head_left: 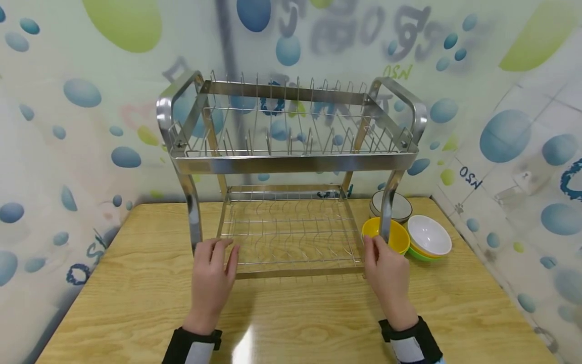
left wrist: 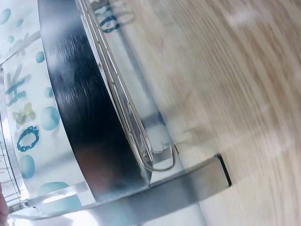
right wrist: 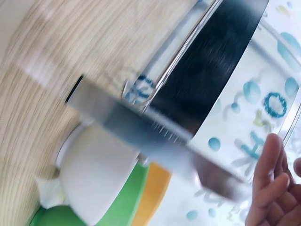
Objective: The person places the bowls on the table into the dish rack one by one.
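Note:
A two-tier metal dish rack (head_left: 295, 163) stands on the wooden table, its upper and lower wire shelves bare. At the foot of its left front leg is my left hand (head_left: 209, 280), thumb spread from the fingers. My right hand (head_left: 388, 275) is by the right front leg, fingertips right at the metal in the head view. In the right wrist view, that hand's loosely bent fingers (right wrist: 275, 188) show near the leg with nothing held in them. Only a sliver of a left finger (left wrist: 2, 207) enters the left wrist view.
Right of the rack sit a yellow bowl (head_left: 399, 237), a white bowl (head_left: 429, 235) stacked over yellow and green ones, and dark-rimmed pale dishes (head_left: 399, 206) behind. A patterned wall (head_left: 127, 101) rises behind the wooden table (head_left: 136, 283) and along its right side.

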`<state>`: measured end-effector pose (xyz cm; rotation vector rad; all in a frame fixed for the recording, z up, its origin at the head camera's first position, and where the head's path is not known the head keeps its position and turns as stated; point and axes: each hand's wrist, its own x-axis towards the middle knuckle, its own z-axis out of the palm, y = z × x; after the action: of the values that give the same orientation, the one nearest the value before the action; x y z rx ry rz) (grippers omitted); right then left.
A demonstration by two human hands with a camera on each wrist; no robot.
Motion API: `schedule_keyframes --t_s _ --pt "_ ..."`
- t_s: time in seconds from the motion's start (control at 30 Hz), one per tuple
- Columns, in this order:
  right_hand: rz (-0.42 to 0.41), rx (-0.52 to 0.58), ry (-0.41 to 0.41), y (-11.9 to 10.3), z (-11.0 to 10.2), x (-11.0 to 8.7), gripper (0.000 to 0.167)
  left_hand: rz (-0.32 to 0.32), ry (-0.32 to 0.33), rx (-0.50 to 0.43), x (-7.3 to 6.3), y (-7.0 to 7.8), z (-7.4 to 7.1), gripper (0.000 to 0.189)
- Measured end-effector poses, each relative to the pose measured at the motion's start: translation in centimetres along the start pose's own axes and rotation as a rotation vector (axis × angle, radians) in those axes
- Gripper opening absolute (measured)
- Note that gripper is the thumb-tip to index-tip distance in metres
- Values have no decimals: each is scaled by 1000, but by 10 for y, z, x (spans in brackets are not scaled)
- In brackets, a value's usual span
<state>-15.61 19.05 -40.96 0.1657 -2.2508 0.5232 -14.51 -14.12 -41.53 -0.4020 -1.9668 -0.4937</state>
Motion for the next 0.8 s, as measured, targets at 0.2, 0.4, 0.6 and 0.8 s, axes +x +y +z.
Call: schedule_keyframes --t_s 0.2,0.4,0.6,0.8 --pt "93 -31 48 23 -7 7 32 7 83 -17 4 -9 -4 30" --pt "217 -68 102 56 -12 12 38 8 137 -28 4 -13 -8 31" --pt "408 -190 63 79 -21 15 37 12 214 -28 7 -18 -10 33" --pt "633 -207 9 100 -25 14 34 5 253 -25 10 -23 -13 36"
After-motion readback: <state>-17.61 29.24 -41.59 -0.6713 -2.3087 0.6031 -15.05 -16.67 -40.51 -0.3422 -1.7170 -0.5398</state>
